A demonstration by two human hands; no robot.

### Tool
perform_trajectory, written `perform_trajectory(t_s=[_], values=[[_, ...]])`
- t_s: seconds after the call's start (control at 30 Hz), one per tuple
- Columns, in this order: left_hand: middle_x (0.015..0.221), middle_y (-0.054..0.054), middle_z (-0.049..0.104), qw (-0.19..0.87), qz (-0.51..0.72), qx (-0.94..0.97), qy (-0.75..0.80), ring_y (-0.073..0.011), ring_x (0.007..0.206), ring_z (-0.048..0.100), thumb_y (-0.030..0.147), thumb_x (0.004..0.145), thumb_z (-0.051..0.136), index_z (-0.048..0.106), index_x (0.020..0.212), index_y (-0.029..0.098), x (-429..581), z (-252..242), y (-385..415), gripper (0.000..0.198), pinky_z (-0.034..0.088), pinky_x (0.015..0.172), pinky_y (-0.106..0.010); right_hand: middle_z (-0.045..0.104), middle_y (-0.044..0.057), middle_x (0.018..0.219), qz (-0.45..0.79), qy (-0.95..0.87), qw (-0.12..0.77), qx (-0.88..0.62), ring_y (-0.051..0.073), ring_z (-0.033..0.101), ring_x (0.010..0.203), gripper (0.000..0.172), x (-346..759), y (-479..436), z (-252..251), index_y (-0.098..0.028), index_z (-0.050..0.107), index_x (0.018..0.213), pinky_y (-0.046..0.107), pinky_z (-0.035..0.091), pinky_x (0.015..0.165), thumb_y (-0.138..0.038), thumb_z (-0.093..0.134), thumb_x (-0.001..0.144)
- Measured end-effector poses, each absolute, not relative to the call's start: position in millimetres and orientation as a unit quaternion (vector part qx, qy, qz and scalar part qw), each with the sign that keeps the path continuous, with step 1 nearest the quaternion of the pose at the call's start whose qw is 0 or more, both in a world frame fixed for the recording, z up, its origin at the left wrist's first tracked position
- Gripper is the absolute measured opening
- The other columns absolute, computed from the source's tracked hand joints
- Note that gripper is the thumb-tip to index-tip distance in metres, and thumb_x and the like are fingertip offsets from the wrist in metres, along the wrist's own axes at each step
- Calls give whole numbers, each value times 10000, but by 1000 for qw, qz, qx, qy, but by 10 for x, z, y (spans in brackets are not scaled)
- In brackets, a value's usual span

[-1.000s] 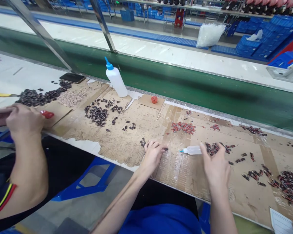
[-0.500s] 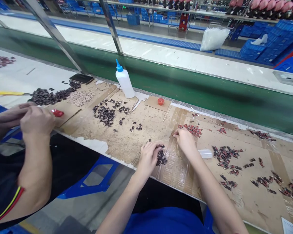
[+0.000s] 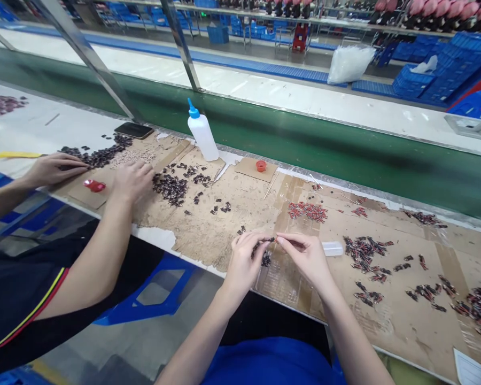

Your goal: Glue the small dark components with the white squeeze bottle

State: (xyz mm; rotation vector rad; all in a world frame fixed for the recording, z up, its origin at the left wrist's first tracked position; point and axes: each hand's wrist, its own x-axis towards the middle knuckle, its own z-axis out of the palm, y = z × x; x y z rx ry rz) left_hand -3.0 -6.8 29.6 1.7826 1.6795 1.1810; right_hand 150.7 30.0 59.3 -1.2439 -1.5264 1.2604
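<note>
My left hand [image 3: 244,260] pinches a small black part [image 3: 271,239] between thumb and fingertips, above a small pile of black parts [image 3: 266,259]. Close against it, my right hand [image 3: 304,255] has thumb and index finger pressed together at the part's right end; whatever it grips there is too small to name. Behind my right hand lies a pile of small red and black pieces [image 3: 308,212]. A clear plastic piece [image 3: 332,248] rests just right of my right wrist.
A white bottle with a blue cap [image 3: 203,138] stands at the back edge, near a red cup [image 3: 261,166]. Black parts [image 3: 170,189] lie left, red-black assemblies [image 3: 366,254] right. A co-worker's hands [image 3: 132,182] are at the left, by a red object [image 3: 94,185].
My right hand has moved from the red and black pile toward me and now meets my left fingertips. The co-worker's hands have separated, one moving right.
</note>
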Motion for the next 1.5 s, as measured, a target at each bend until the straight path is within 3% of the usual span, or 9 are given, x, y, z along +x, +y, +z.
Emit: perform_trajectory(t_s=[0.2,0.53,0.83,1.27,1.5], values=[[918,-48,744,225,437,649,581,-217,913,663,189,883,569,686,894,221,16,348,-110,122,479,860,-383,772,82,847,441,-620,410,-503,229,733,748,192,1521,221,567,-199,781,829,331,589,662,-329,652,770],[843,-57,725,272,484,612,563,-209,868,653,184,856,566,698,843,210,90,409,-175,135,525,797,-330,773,71,830,512,-546,449,-489,242,737,760,181,1508,85,505,-205,781,795,374,607,715,-346,696,721],[857,-59,725,328,503,575,556,-194,863,657,226,839,601,712,859,194,152,433,-208,117,532,816,-313,766,65,826,479,-538,504,-476,208,715,773,119,1503,2,481,-217,778,757,329,585,724,-289,685,737],[848,-63,724,369,493,559,555,-193,846,667,229,805,605,704,836,184,171,471,-206,113,526,832,-317,752,56,809,409,-594,514,-465,193,696,751,124,1549,-55,460,-243,780,805,319,571,706,-258,657,794],[832,-45,695,364,496,561,554,-177,835,647,197,784,596,677,814,185,247,442,-249,88,509,817,-293,737,45,786,355,-637,518,-447,165,680,689,166,1648,-136,392,-229,764,928,288,573,670,-229,653,805]])
